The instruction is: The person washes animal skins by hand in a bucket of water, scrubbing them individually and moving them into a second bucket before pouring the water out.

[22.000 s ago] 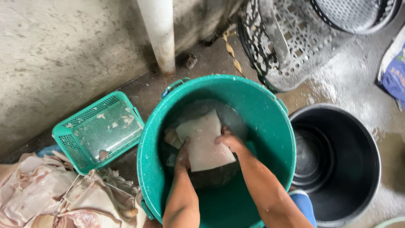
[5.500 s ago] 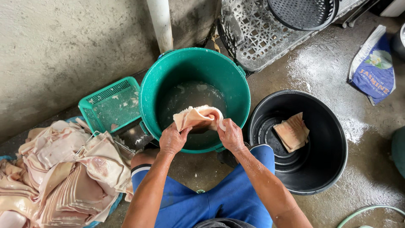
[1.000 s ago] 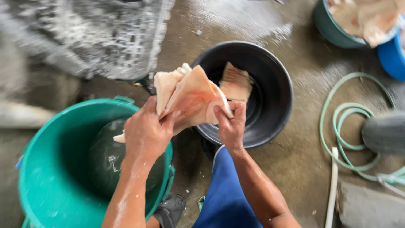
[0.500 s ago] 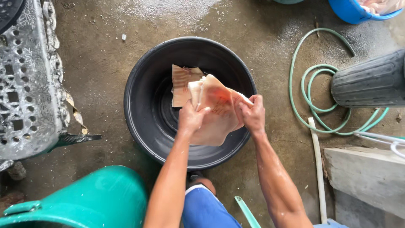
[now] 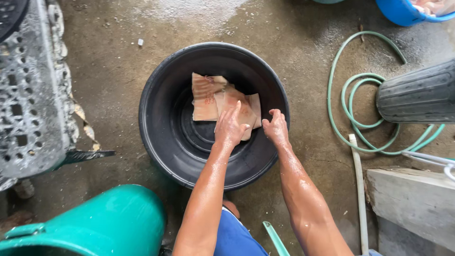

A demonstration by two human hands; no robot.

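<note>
The cloth (image 5: 237, 106), held up before, now lies in the tub (image 5: 161, 137); left hand (image 5: 230, 127) presses it flat, open; right hand (image 5: 276, 128) loosely curled, empty

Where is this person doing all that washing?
Probably an outdoor washing spot on a wet concrete floor. The left hand presses tan folded pieces in a black tub, the right hand beside it. A green hose and a teal bucket lie nearby.
</note>
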